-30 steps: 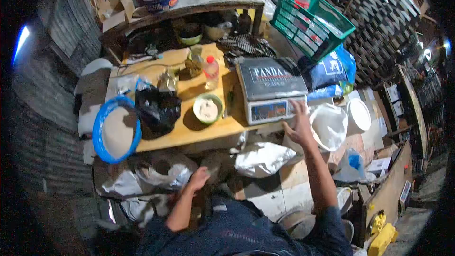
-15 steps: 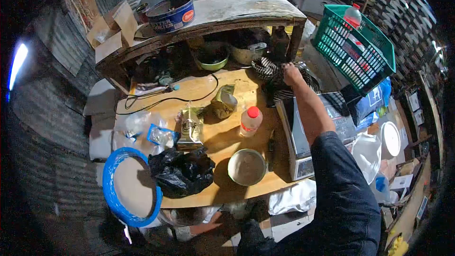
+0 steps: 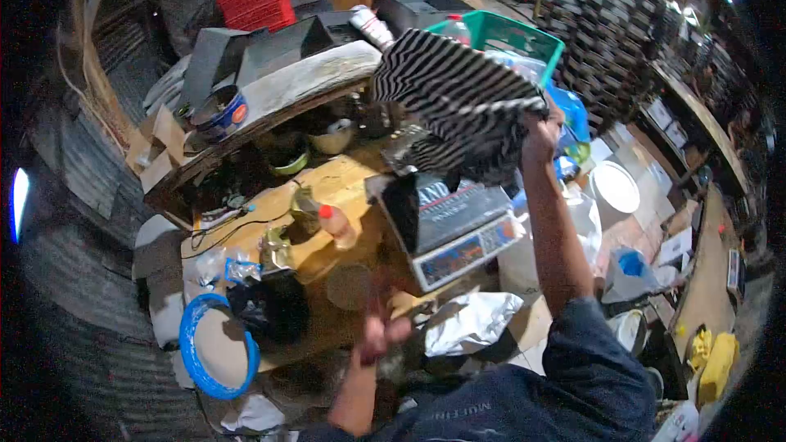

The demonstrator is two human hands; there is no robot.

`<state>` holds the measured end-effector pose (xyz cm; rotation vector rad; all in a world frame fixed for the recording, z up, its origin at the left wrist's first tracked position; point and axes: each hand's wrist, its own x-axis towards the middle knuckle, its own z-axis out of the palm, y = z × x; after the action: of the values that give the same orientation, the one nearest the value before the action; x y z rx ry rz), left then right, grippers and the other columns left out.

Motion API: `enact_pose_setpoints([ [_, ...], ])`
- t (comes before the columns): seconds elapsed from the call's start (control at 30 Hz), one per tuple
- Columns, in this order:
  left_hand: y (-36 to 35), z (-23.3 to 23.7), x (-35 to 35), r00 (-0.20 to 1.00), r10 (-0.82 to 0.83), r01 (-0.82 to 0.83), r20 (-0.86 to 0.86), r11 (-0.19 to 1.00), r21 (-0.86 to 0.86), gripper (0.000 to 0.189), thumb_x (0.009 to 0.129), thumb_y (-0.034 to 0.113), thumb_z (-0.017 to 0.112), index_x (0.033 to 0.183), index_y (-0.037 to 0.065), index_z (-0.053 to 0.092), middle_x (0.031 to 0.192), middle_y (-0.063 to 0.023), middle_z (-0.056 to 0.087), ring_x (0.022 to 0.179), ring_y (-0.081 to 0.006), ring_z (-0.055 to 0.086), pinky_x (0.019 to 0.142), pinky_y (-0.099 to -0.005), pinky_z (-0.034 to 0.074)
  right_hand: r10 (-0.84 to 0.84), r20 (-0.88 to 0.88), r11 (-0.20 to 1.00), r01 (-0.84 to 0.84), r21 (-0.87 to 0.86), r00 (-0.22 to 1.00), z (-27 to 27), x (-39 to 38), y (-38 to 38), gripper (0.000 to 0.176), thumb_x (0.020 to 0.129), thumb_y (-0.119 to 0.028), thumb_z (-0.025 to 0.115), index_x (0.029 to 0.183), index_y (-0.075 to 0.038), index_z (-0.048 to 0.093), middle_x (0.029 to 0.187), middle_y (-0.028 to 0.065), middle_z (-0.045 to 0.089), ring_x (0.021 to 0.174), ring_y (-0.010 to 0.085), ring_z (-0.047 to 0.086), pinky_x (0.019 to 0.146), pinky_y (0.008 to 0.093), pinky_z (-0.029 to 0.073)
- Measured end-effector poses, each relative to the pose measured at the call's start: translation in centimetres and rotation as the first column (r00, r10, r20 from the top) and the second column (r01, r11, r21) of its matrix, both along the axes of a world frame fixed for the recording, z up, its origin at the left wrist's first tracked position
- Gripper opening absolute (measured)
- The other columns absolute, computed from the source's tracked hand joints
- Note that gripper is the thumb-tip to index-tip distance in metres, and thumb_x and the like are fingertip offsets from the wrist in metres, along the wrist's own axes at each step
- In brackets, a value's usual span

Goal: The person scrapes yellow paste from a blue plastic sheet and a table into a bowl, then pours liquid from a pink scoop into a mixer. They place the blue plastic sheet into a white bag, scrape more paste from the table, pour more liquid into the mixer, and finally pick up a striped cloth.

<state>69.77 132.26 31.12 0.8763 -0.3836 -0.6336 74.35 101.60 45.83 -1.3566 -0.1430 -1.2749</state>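
My right hand is closed on the edge of a black-and-white striped plastic bag. The bag is spread out in the air above the digital scale and partly covers the green basket. Low in front of the table, my left hand is raised and blurred by motion; its fingers look stretched apart with nothing in them. Near it on the wooden table lies a round bowl, also blurred. Farther back stand a bottle with a red cap and gold-coloured pouches.
A blue-rimmed tub and a black plastic bag sit at the table's left front. A raised shelf with a blue tin runs along the back. White sacking lies below the scale; a white bucket is at right.
My right hand has lifted the striped bag off the table and drawn it up to the right, spreading it. My left hand has come into view. The view has turned to the right.
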Motion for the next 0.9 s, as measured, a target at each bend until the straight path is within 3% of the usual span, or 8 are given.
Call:
enact_pose_setpoints([
  [0.17, -15.9, 1.9, -2.9, 0.954, 0.107, -0.112, 0.279, 0.994, 0.002, 0.058, 0.079, 0.033, 0.048, 0.126, 0.014, 0.021, 0.124, -0.0093, 0.032, 0.113, -0.0271, 0.032, 0.092, -0.0415, 0.027, 0.308, -0.053, 0.83, -0.241, 0.503, 0.95, -15.9, -11.5, -1.9, 0.044, 0.084, -0.033, 0.035, 0.114, -0.001, 0.039, 0.107, 0.0132, 0.046, 0.1, 0.0218, 0.044, 0.088, 0.0337, 0.034],
  [0.27, -22.4, -1.8, -9.6, 0.732, 0.083, -0.255, 0.677, 0.954, 0.158, 0.053, 0.077, 0.032, 0.048, 0.122, 0.012, 0.028, 0.122, -0.0103, 0.035, 0.111, -0.0281, 0.034, 0.091, -0.0421, 0.028, -0.709, -0.205, 0.622, 0.462, -0.632, 0.674, -25.4, -17.6, -3.9, 0.029, 0.079, -0.011, 0.041, 0.106, -0.002, 0.044, 0.104, 0.0144, 0.047, 0.092, 0.0232, 0.046, 0.076, 0.0315, 0.041],
  [0.37, -27.6, -3.6, -16.8, 0.475, 0.005, -0.342, 0.88, 0.923, 0.179, 0.049, 0.075, 0.031, 0.049, 0.117, 0.011, 0.035, 0.119, -0.0112, 0.039, 0.108, -0.0292, 0.037, 0.09, -0.0427, 0.029, 0.236, -0.357, 0.902, -0.066, 0.427, 0.904, -25.3, -26.0, -7.0, 0.037, 0.077, -0.016, 0.045, 0.11, -0.001, 0.04, 0.108, 0.014, 0.044, 0.097, 0.0239, 0.044, 0.079, 0.0339, 0.039],
  [0.53, -33.8, -7.8, -23.4, 0.135, -0.185, -0.298, 0.973, 0.929, 0.218, 0.043, 0.072, 0.029, 0.051, 0.109, 0.009, 0.047, 0.114, -0.0129, 0.044, 0.105, -0.0309, 0.041, 0.088, -0.0437, 0.031, 0.302, -0.384, 0.822, -0.035, 0.568, 0.873, -25.0, -36.3, -9.8, 0.054, 0.074, -0.026, 0.053, 0.117, 0.0, 0.033, 0.116, 0.0135, 0.039, 0.105, 0.0252, 0.041, 0.086, 0.0379, 0.036],
  [0.63, -38.2, -10.9, -23.7, -0.062, 0.008, -0.365, 0.998, 0.931, -0.03, 0.043, 0.071, 0.03, 0.052, 0.109, 0.011, 0.047, 0.113, -0.0108, 0.045, 0.104, -0.0301, 0.04, 0.088, -0.045, 0.03, -0.046, -0.594, 0.995, 0.089, 0.044, 0.803, -23.8, -40.0, -9.2, 0.061, 0.069, -0.027, 0.057, 0.117, 0.003, 0.032, 0.12, 0.0169, 0.035, 0.11, 0.0295, 0.036, 0.091, 0.0397, 0.032],
  [0.7, -38.2, -8.3, -24.6, -0.479, -0.501, -0.737, 0.721, 0.676, -0.02, 0.046, 0.078, 0.029, 0.043, 0.118, 0.006, 0.038, 0.126, -0.0158, 0.032, 0.114, -0.0307, 0.031, 0.093, -0.0417, 0.027, -0.713, -0.404, 0.644, 0.308, -0.7, 0.573, -23.2, -41.8, -8.0, 0.061, 0.064, -0.021, 0.057, 0.113, 0.007, 0.037, 0.122, 0.0241, 0.03, 0.114, 0.0371, 0.03, 0.095, 0.0401, 0.025],
  [0.83, -40.4, -8.3, -22.5, 0.026, -0.336, -0.521, 0.942, 0.799, 0.299, 0.036, 0.078, 0.023, 0.042, 0.111, 0.007, 0.044, 0.113, -0.0154, 0.041, 0.102, -0.0333, 0.039, 0.087, -0.0415, 0.029, -0.025, -0.507, 0.991, 0.09, 0.104, 0.862, -19.1, -45.0, -10.1, 0.029, 0.07, -0.015, 0.055, 0.096, -0.002, 0.054, 0.095, 0.0179, 0.055, 0.085, 0.0288, 0.054, 0.082, 0.0356, 0.04],
  [0.9, -38.4, -5.8, -26.1, -0.061, -0.037, -0.421, 0.997, 0.907, 0.008, 0.025, 0.079, 0.018, 0.042, 0.098, 0.006, 0.052, 0.094, -0.0126, 0.053, 0.082, -0.0321, 0.051, 0.072, -0.0396, 0.038, -0.477, -0.636, 0.839, 0.53, -0.124, 0.607, -19.5, -45.1, -12.3, 0.03, 0.068, -0.012, 0.058, 0.096, -0.001, 0.054, 0.084, 0.0102, 0.059, 0.071, 0.0269, 0.056, 0.074, 0.0324, 0.044],
])
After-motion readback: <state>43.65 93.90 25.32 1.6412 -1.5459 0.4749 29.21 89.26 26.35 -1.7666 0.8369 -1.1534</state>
